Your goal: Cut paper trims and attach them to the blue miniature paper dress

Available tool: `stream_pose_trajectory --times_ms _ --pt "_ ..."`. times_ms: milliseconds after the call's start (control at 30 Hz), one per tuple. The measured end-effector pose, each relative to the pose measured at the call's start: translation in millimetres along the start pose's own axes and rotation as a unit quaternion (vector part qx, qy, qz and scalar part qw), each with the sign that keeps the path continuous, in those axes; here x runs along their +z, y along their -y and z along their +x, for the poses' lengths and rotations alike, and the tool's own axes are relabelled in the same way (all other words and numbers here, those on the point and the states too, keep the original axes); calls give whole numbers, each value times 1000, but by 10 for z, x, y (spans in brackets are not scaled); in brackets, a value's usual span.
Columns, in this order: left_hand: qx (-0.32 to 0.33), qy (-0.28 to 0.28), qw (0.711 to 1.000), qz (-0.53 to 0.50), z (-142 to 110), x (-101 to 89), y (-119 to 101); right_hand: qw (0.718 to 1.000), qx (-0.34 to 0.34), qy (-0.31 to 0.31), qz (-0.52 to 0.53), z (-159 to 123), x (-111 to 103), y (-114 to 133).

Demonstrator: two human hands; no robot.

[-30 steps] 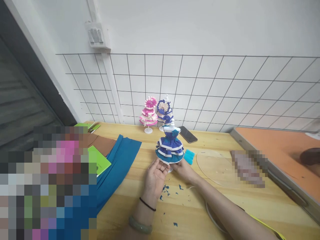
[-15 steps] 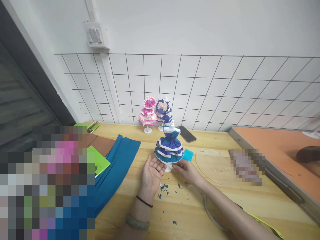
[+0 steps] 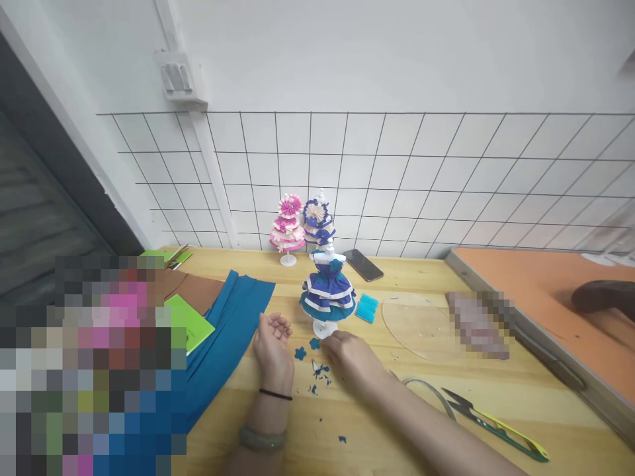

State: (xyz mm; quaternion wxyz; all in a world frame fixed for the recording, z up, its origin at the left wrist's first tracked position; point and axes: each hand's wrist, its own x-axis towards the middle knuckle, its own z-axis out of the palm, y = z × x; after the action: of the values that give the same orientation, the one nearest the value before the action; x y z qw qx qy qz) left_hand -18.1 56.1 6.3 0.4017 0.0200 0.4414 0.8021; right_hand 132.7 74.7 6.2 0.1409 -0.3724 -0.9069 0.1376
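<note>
A miniature dress stand (image 3: 328, 294) in purple and teal ruffles with white trim stands upright on its white round base in the middle of the table. To its left rests my left hand (image 3: 272, 347), palm up, fingers loosely curled and empty. My right hand (image 3: 353, 360) is low at the front of the base, fingertips pressed together close to the tabletop; whatever is between them is hidden. Beside those fingertips lies a small blue flower cutout (image 3: 315, 344), with another blue flower (image 3: 300, 354) left of it. Blue scraps (image 3: 321, 375) are scattered just below.
Behind stand a pink dress stand (image 3: 288, 228) and a purple-and-cream one (image 3: 318, 221). A phone (image 3: 365, 265), a turquoise packet (image 3: 367, 308), a clear disc (image 3: 417, 327) and yellow-green thread snips (image 3: 496, 426) lie rightward. Blue fabric (image 3: 233, 337) and a green booklet (image 3: 191, 324) lie left.
Both hands have come away from the dress stand's skirt and base. My left hand moved left; my right hand moved down toward the table. Blue flowers and the snips are now uncovered.
</note>
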Motion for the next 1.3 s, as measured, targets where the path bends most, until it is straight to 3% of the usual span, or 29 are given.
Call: stream_pose_trajectory --times_ms 167,333,533,733,833,1000,1133,1300 --pt "10 -2 1000 -7 14 8 -13 996 -32 31 -72 176 119 39" --pt "-2 2 1000 -7 8 5 -2 997 -30 39 -54 226 127 48" --pt "-13 17 1000 15 -11 13 9 994 43 -12 99 122 98 -73" --pt "-34 66 992 102 -66 36 62 942 113 -11 315 52 106 -190" --pt "-89 134 969 186 -150 58 107 907 142 -11 396 3 54 -218" --pt "-168 250 906 297 -332 109 156 863 182 -29 470 -123 -38 -245" --pt "-164 304 877 333 -393 127 193 846 187 -43 497 -173 -34 -266" --pt "-119 315 872 355 -372 137 242 837 181 -62 513 -193 -40 -259"
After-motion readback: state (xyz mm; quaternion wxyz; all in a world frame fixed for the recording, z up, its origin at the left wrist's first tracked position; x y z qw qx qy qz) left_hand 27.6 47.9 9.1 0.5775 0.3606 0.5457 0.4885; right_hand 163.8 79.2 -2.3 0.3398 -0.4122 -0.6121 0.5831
